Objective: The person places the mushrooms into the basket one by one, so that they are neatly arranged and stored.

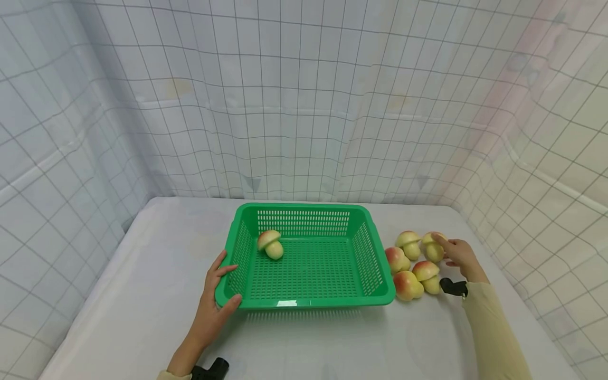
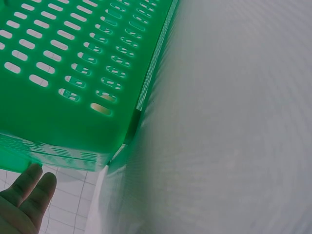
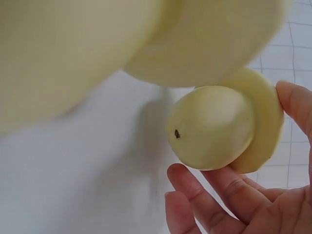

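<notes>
At the left end of the green basket, my left hand rests with fingers and thumb spread over the rim. Inside the basket, near its left wall, lies one mushroom-shaped piece. My right hand holds another yellow mushroom-shaped piece right of the basket; the right wrist view shows thumb and fingers around this piece. Beside it sit several red-and-yellow pieces, close to the basket's right wall. In the left wrist view two fingertips reach the basket wall.
A white cloth covers the table. White sheets with a dark grid pattern hang behind it and on both sides. Dark wrist devices show at the left wrist and right wrist.
</notes>
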`<action>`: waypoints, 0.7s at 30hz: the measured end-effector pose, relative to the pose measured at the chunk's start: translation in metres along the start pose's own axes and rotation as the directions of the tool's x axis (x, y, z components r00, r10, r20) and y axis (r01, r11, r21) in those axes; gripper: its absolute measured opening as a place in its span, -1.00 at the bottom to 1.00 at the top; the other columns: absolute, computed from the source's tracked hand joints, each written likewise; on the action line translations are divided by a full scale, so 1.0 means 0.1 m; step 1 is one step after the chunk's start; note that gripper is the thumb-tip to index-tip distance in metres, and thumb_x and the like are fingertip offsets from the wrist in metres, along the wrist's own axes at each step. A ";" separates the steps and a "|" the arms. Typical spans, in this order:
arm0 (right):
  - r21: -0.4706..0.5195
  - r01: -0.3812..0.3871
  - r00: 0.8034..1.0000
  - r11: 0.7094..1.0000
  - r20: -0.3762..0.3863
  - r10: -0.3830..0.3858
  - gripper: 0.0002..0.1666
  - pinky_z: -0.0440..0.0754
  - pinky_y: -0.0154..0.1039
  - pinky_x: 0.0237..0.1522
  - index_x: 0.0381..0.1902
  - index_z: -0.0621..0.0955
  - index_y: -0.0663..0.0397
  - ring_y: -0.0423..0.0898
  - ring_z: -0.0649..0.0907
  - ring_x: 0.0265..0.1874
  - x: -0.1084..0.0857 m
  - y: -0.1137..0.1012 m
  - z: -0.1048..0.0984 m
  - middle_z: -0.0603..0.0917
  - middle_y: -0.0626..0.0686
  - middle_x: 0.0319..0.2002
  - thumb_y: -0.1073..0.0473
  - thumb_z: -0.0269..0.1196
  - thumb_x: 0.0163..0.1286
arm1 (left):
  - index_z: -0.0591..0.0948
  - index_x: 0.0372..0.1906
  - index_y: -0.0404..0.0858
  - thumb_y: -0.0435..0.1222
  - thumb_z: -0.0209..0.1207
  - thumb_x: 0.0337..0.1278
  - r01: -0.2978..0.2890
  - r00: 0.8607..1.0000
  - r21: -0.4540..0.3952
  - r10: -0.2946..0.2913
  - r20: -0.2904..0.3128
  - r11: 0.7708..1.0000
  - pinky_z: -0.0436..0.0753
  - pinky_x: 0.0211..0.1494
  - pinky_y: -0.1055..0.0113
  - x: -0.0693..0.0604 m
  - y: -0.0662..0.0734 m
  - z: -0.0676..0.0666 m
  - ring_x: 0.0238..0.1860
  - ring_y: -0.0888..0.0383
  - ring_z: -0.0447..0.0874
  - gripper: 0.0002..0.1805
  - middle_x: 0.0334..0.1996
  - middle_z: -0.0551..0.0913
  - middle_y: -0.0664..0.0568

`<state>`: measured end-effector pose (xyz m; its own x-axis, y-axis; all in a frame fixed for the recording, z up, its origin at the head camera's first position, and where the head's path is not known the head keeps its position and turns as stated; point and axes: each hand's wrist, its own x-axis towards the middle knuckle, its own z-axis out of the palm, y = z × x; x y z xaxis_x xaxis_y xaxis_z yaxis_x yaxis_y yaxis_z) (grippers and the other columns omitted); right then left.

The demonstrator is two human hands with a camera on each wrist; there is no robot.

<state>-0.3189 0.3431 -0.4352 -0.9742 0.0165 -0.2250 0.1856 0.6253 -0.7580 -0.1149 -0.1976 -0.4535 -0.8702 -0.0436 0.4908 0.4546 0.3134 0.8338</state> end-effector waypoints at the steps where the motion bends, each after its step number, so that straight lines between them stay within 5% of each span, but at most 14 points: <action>1: 0.008 0.002 1.000 1.000 -0.011 -0.002 0.09 0.56 -0.11 -0.17 0.22 0.23 0.61 0.17 0.50 -0.07 -0.01 -0.01 0.00 0.29 0.45 0.17 -0.41 -0.04 0.32 | 0.34 0.23 -0.45 -0.52 0.11 0.05 0.002 1.000 0.002 -0.002 0.000 1.000 0.10 0.17 0.54 -0.01 -0.04 0.00 0.43 -0.12 -0.17 -0.44 0.46 -0.07 -0.12; 9: 0.034 0.018 0.998 0.999 -0.060 -0.016 0.11 0.54 -0.06 -0.10 0.26 0.19 0.59 0.19 0.48 -0.02 -0.07 -0.08 -0.02 0.26 0.42 0.22 -0.42 -0.02 0.30 | 0.33 0.27 -0.36 -0.50 0.14 0.03 0.015 1.000 0.038 -0.015 0.001 0.999 0.11 0.18 0.50 -0.03 -0.36 0.00 0.45 -0.02 -0.18 -0.40 0.48 -0.09 0.00; 18: 0.039 0.019 0.994 0.999 -0.109 -0.014 0.16 0.55 -0.07 -0.09 0.29 0.18 0.57 0.15 0.50 -0.05 -0.10 -0.18 0.00 0.27 0.44 0.22 -0.46 0.00 0.26 | 0.32 0.23 -0.49 -0.51 0.10 0.07 -0.018 1.000 -0.013 0.018 0.001 1.000 0.12 0.16 0.53 -0.01 -0.02 0.00 0.44 -0.07 -0.16 -0.45 0.46 -0.08 -0.17; 21: 0.046 0.013 0.991 0.999 -0.136 -0.006 0.18 0.56 -0.08 -0.13 0.29 0.21 0.54 0.12 0.52 -0.08 -0.12 -0.23 0.01 0.30 0.42 0.21 -0.48 0.03 0.22 | 0.32 0.23 -0.48 -0.51 0.10 0.07 -0.019 1.000 -0.013 0.019 0.003 1.000 0.13 0.16 0.53 -0.01 -0.04 0.00 0.44 -0.07 -0.16 -0.45 0.46 -0.08 -0.17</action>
<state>-0.3117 0.3280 -0.4155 -0.9837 0.1183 -0.1352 0.1791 0.5889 -0.7881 -0.1156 -0.1988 -0.4576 -0.8622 -0.0348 0.5054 0.4731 0.3016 0.8278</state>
